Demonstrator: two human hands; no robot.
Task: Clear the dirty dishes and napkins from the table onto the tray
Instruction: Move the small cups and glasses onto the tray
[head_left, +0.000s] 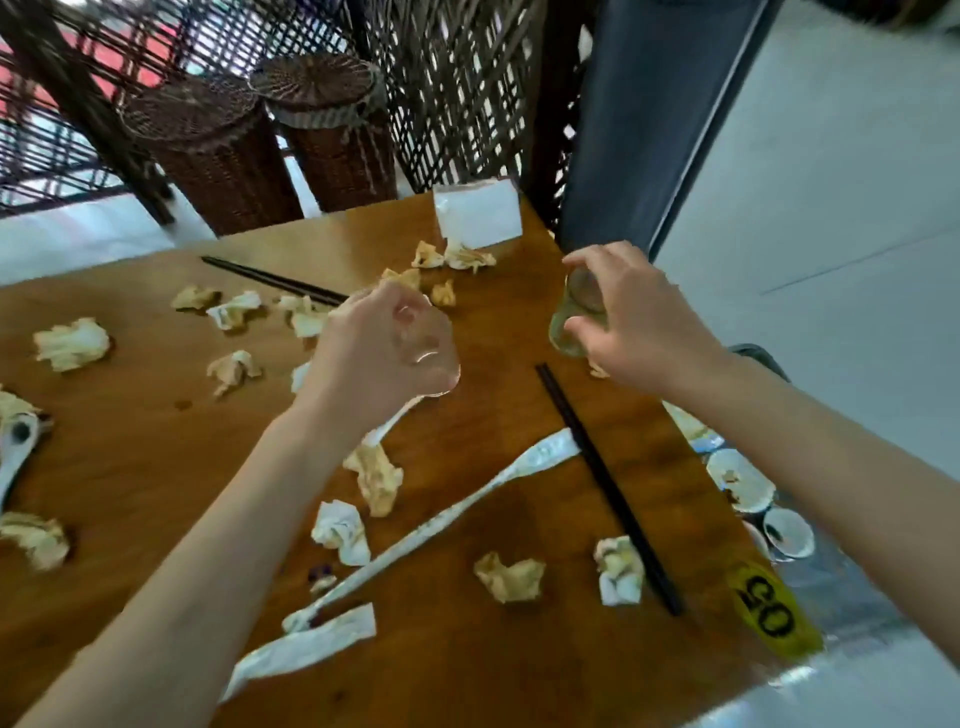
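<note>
Left hand (371, 343) gripping a clear empty drinking glass (431, 353), right hand (636, 319) gripping a yellowish-tinted clear glass (576, 312), both above the crumpled-napkin-strewn brown wooden table (156, 447).

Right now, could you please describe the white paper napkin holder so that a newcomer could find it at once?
Start at the brown wooden table and go to its far corner, beside the dark lattice screen. There stands the white paper napkin holder, upright and boxy. Unlike the crumpled stained napkins scattered before it, it is clean, flat-sided and square.

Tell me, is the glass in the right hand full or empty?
Partly full: the glass in the right hand shows yellowish liquid in its lower part.
</note>
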